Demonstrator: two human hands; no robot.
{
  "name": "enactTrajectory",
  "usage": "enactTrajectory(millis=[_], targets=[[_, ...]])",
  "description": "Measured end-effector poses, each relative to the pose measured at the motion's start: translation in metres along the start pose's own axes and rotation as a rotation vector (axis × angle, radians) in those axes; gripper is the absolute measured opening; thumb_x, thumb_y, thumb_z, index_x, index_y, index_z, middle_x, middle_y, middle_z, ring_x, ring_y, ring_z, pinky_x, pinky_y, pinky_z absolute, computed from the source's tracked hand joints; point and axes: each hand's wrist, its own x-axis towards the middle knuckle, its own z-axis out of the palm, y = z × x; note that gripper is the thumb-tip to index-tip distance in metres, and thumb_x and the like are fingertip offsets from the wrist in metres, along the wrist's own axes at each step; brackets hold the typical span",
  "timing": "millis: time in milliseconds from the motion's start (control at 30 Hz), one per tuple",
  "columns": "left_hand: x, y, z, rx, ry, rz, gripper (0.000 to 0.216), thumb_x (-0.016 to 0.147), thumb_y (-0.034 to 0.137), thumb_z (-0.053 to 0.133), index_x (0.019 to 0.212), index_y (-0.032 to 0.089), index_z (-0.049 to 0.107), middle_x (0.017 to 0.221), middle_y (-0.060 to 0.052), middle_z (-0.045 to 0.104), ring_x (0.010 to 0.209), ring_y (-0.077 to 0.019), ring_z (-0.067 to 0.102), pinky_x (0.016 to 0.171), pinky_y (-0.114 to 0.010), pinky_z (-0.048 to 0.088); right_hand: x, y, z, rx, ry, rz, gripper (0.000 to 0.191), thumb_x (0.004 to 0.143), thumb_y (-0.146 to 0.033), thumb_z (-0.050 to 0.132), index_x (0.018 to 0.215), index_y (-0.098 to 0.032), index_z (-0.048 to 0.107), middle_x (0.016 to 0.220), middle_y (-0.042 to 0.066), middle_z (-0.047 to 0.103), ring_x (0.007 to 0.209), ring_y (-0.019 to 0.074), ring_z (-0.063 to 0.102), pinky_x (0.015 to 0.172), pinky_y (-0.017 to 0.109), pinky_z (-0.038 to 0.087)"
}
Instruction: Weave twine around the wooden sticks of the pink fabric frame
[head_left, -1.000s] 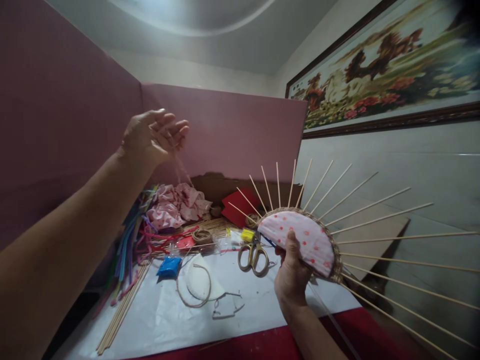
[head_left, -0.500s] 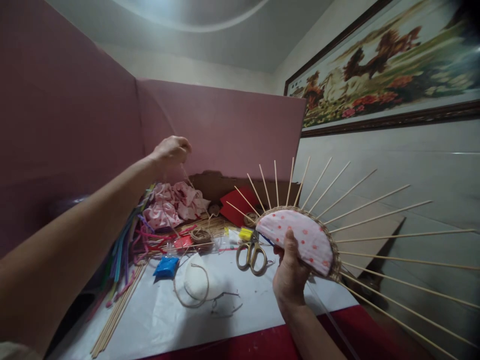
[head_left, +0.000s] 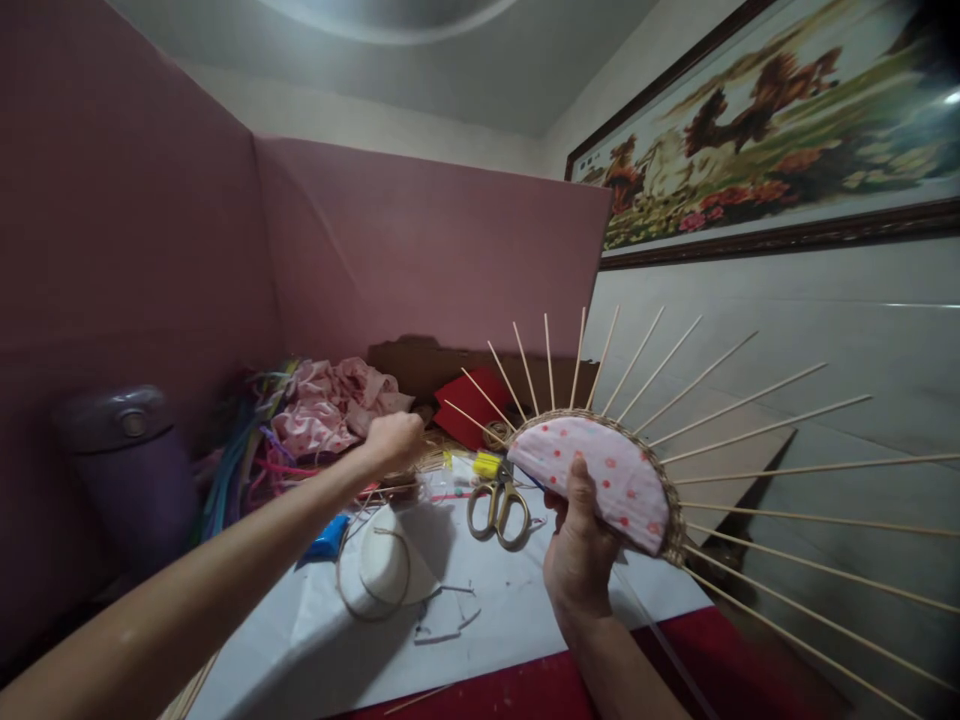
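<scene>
Head view: right hand (head_left: 581, 560) gripped the dotted half-round piece (head_left: 592, 470), thumb flat on its face, other fingers mostly hidden behind. Piece was held up above the right part of the worktop (head_left: 517, 620), near the right edge. Left hand (head_left: 396, 440) was over the far part, fingers curled closed; couldn't tell if a strand was in them.

Risks, my judgement: only one hand was on the piece, so a tug could have twisted it or loosened the woven rim (head_left: 673, 525). Long sticks (head_left: 750, 436) fanned past the right edge towards the wall (head_left: 862, 340); a swing right could have bent one. Scissors (head_left: 504, 488) lay close by its left tip, snag possible.

Long axis sloped from upper left to lower right, straight edge facing down-left to the near edge, curved side up and right.
</scene>
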Motion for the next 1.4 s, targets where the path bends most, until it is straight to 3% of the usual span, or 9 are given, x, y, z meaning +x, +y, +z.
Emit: enactTrajectory(millis=[167, 400, 500, 600, 767, 867, 1033, 1267, 1400], targets=[[-0.012, 0.010, 0.039, -0.055, -0.004, -0.092, 0.025, 0.076, 0.028, 0.054, 0.077, 0.009, 0.071, 0.088, -0.027, 0.068, 0.089, -0.0353, 0.063, 0.072, -0.042, 0.044, 0.001, 0.001, -0.001, -0.041, -0.030, -0.046, 0.053, 0.075, -0.044, 0.062, 0.119, -0.015, 0.054, 0.117, 0.010, 0.059, 0.106, 0.0243, 0.056, 0.088, 0.041, 0.048], [-0.007, 0.002, 0.052, -0.350, 0.100, -0.171, 0.017, 0.070, 0.016, 0.052, 0.075, 0.012, 0.068, 0.090, -0.022, 0.068, 0.092, -0.0339, 0.062, 0.072, -0.040, 0.044, 0.000, -0.004, 0.001, 0.018, 0.014, 0.005, 0.058, 0.069, -0.047, 0.067, 0.117, -0.016, 0.055, 0.110, 0.008, 0.062, 0.100, 0.0239, 0.058, 0.081, 0.038, 0.051], [-0.006, 0.005, 0.053, -0.582, 0.091, -0.147, 0.014, 0.068, 0.017, 0.054, 0.076, 0.014, 0.065, 0.079, -0.013, 0.069, 0.072, -0.0235, 0.064, 0.058, -0.029, 0.044, 0.000, -0.007, 0.002, 0.099, -0.032, 0.096, 0.054, 0.070, -0.049, 0.067, 0.114, -0.020, 0.056, 0.103, 0.005, 0.064, 0.087, 0.0191, 0.061, 0.070, 0.033, 0.053], [-0.013, 0.011, 0.056, -0.825, 0.016, -0.114, 0.019, 0.072, 0.024, 0.052, 0.083, 0.012, 0.062, 0.066, -0.008, 0.067, 0.042, -0.0130, 0.053, 0.039, -0.023, 0.035, 0.000, -0.008, 0.003, 0.280, -0.137, 0.252, 0.048, 0.069, -0.049, 0.069, 0.108, -0.023, 0.057, 0.095, 0.001, 0.064, 0.078, 0.0144, 0.060, 0.063, 0.028, 0.052], [-0.033, 0.022, 0.064, -1.085, -0.076, -0.006, 0.040, 0.074, 0.037, 0.052, 0.102, 0.008, 0.061, 0.059, -0.007, 0.066, 0.030, -0.0081, 0.039, 0.032, -0.022, 0.029, 0.003, -0.003, 0.002, 0.507, -0.289, 0.540, 0.039, 0.062, -0.048, 0.077, 0.086, -0.020, 0.062, 0.076, -0.003, 0.064, 0.068, 0.0123, 0.059, 0.068, 0.031, 0.053], [-0.042, 0.026, 0.069, -1.134, -0.059, 0.061, 0.045, 0.070, 0.029, 0.058, 0.111, 0.011, 0.061, 0.060, -0.004, 0.067, 0.032, -0.0082, 0.040, 0.034, -0.021, 0.031, 0.006, 0.002, 0.000, 0.553, -0.319, 0.653, 0.038, 0.061, -0.048, 0.077, 0.083, -0.021, 0.063, 0.072, -0.004, 0.065, 0.064, 0.0123, 0.058, 0.069, 0.034, 0.054], [-0.055, 0.033, 0.074, -1.170, -0.015, 0.166, 0.017, 0.065, 0.019, 0.063, 0.079, 0.018, 0.073, 0.069, -0.006, 0.070, 0.057, -0.0141, 0.059, 0.048, -0.022, 0.042, 0.007, 0.005, -0.001, 0.549, -0.310, 0.715, 0.039, 0.057, -0.047, 0.080, 0.083, -0.022, 0.064, 0.072, -0.004, 0.067, 0.063, 0.0127, 0.059, 0.071, 0.034, 0.053], [-0.080, 0.054, 0.068, -1.223, -0.097, 0.180, 0.023, 0.076, 0.030, 0.055, 0.082, 0.014, 0.071, 0.065, -0.005, 0.067, 0.032, -0.0078, 0.045, 0.031, -0.020, 0.032, -0.001, 0.005, 0.000, 0.491, -0.364, 0.799, 0.041, 0.055, -0.047, 0.081, 0.085, -0.023, 0.066, 0.072, -0.004, 0.069, 0.062, 0.0130, 0.060, 0.069, 0.033, 0.052], [-0.092, 0.059, 0.062, -1.103, -0.039, 0.330, 0.019, 0.078, 0.024, 0.054, 0.078, 0.018, 0.072, 0.071, -0.005, 0.069, 0.048, -0.0101, 0.054, 0.046, -0.021, 0.040, -0.001, 0.004, 0.000, 0.536, -0.472, 0.826, 0.041, 0.056, -0.046, 0.081, 0.086, -0.022, 0.067, 0.075, -0.002, 0.071, 0.062, 0.0138, 0.060, 0.068, 0.033, 0.053]])
